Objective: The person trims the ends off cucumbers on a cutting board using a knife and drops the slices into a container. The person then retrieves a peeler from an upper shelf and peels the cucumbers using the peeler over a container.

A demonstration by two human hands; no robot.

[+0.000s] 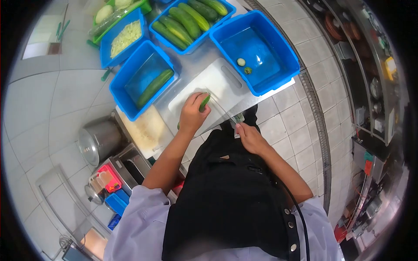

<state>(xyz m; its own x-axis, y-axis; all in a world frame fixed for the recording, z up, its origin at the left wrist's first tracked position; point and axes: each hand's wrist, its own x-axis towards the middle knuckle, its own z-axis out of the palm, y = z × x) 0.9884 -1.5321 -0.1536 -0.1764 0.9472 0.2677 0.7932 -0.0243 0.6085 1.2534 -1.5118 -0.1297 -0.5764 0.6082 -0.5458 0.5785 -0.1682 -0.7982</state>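
My left hand [194, 112] is wrapped over a green cucumber [204, 102], which lies on the white cutting board [224, 93]. Much of the cucumber is hidden beneath my fingers. In my right hand [250, 137] is the handle of a knife [223, 105]; its blade reaches up and left across the board, with the tip close to the cucumber's far end. Left of the board, a blue bin [118, 87] holds one whole cucumber [155, 88]. At the right, a larger blue bin [278, 52] contains two small cut ends [244, 65].
Several whole cucumbers [185, 21] fill a blue bin at the back. Beside it, another blue bin holds pale shredded vegetable [126, 38], near a green crate [146, 6]. A worn second board [141, 130] lies at lower left, by a metal pot [93, 145].
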